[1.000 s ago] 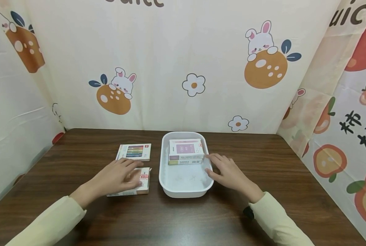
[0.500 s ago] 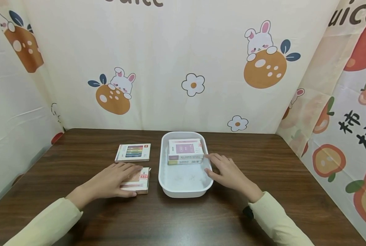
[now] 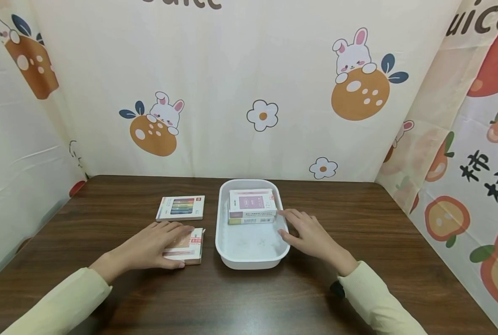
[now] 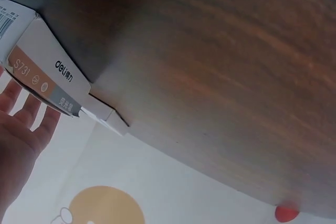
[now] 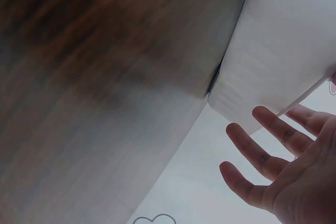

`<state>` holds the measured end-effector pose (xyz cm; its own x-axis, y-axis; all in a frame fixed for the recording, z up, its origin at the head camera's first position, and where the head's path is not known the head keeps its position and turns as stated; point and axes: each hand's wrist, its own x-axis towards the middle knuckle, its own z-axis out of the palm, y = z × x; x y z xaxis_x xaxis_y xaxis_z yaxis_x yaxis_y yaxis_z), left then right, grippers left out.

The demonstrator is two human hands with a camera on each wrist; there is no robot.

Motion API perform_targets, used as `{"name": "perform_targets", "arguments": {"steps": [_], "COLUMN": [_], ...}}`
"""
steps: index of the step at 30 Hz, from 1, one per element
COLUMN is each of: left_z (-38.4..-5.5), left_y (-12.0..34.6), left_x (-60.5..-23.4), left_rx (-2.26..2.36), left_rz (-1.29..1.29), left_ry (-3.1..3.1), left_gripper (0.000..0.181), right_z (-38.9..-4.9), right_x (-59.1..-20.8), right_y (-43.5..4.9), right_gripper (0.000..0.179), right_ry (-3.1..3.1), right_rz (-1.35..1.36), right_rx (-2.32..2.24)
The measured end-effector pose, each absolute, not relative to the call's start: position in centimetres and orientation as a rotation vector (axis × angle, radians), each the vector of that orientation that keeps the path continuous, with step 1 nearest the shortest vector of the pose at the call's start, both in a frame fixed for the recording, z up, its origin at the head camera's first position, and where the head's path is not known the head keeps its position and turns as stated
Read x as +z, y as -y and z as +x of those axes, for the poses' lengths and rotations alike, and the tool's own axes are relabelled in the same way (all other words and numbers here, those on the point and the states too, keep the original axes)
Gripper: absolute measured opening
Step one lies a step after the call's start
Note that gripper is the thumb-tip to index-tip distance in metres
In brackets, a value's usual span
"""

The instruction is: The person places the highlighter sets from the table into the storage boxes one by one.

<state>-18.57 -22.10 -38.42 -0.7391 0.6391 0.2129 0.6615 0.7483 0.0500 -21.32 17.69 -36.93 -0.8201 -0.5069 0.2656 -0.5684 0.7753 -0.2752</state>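
My left hand [image 3: 150, 246] spans a white-and-orange highlighter box [image 3: 183, 251] lying flat on the table, thumb at its near edge and fingers over its far edge. In the left wrist view, the fingers run along the side of this highlighter box [image 4: 58, 72], marked S731. Part of its top is hidden under the hand. My right hand [image 3: 313, 237] rests at the right rim of a white plastic tray [image 3: 252, 264], fingers relaxed and spread. Beside the tray wall [image 5: 273, 40] in the right wrist view, those fingers are apart. Inside the tray, a purple-and-white box [image 3: 252, 202] lies on a yellow-edged box [image 3: 251, 220].
Behind my left hand lies a flat box [image 3: 181, 208] with a window showing coloured sticks. All stand on a dark wooden table [image 3: 249, 302], with a patterned curtain [image 3: 215, 130] along its back edge and more curtain at both sides.
My left hand has shifted left and slightly toward me over the highlighter box, uncovering the flat box behind, and its thumb has come to the near edge. My right hand stays at the tray.
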Motion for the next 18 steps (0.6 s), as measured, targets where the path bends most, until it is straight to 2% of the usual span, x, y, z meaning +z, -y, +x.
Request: {"name": "perform_targets", "arguments": {"steps": [18], "left_z": [-18.8], "left_y": [21.7], "left_x": [-36.9], "left_rx": [-0.15], "left_rz": [-1.039], "left_ry": [2.865], "left_gripper": [0.079], "right_z": [-21.4], "right_x": [-37.1], "right_y": [-17.7], "right_gripper": [0.047], "right_ry": [2.754], "right_rz": [0.873], "right_rx": [0.509]}}
